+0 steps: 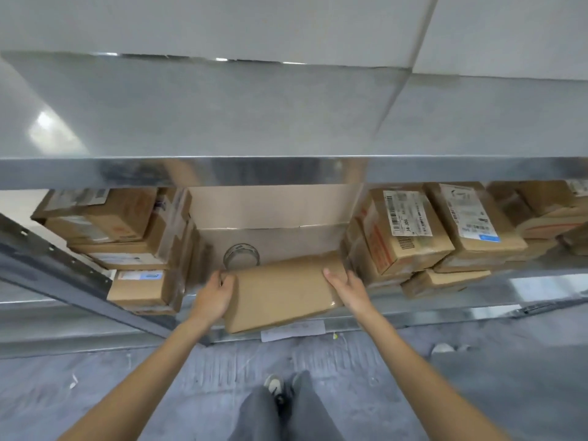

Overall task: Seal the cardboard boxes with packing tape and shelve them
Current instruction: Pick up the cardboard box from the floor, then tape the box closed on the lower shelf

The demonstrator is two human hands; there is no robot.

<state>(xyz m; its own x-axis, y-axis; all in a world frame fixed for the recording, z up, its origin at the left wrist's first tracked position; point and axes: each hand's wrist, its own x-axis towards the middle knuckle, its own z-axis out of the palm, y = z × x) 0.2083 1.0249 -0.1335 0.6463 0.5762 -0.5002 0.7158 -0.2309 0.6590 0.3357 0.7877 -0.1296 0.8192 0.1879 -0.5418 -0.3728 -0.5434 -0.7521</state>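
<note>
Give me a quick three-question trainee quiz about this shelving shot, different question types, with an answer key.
1. True or false: the flat brown cardboard box lies fully inside the metal shelf.
2. What sits behind that box? A) clear packing tape roll B) scissors C) marker
3. Fill in: the left hand grips the box's ____ edge; the right hand rests along the opposite edge.

Key: 1 false, it overhangs the front edge; 2 A; 3 left.
</note>
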